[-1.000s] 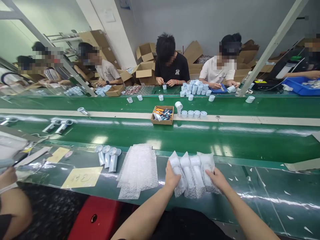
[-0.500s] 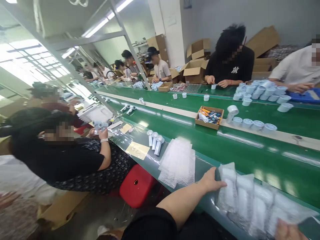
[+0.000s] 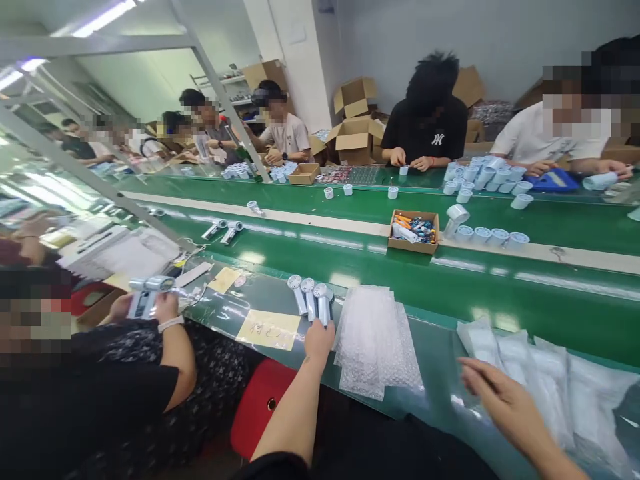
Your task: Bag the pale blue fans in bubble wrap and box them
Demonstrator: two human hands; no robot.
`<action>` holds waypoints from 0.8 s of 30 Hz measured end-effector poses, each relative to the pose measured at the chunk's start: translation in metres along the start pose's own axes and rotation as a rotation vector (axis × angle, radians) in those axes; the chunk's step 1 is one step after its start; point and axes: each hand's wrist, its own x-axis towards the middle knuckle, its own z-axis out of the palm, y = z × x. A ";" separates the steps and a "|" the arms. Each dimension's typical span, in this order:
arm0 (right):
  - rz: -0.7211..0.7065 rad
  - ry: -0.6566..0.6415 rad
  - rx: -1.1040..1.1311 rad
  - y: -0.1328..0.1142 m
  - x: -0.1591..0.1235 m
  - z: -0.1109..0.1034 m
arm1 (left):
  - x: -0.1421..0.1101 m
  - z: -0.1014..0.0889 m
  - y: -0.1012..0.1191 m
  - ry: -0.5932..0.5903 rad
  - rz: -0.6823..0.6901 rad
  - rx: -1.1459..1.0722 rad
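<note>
Three pale-blue handheld fans lie side by side on the green work surface. My left hand is closed around the handle end of the rightmost handheld fan. Just right of it lies a stack of bubble-wrap bags. My right hand is open, fingers stretched out leftward with nothing in them, in front of a row of several bagged fans. The hand hides part of the nearest bags.
A yellow paper with handwriting lies left of the fans. Beyond runs a green conveyor with a cardboard box of small parts and white-blue cups. At left, a co-worker's hands hold more fans, near a red stool.
My left hand has moved left from the bagged fans to the loose fans. My right hand has come further into view and is now open. The view has shifted.
</note>
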 end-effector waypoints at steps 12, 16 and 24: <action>0.443 -0.025 0.924 -0.061 0.034 0.078 | -0.089 0.070 0.019 -0.617 0.956 0.054; 0.525 0.021 0.911 -0.036 0.011 0.032 | -0.072 0.085 0.027 -0.569 0.979 0.248; 0.580 -0.289 0.932 -0.044 -0.032 0.028 | -0.087 0.073 0.061 -0.572 0.833 -0.139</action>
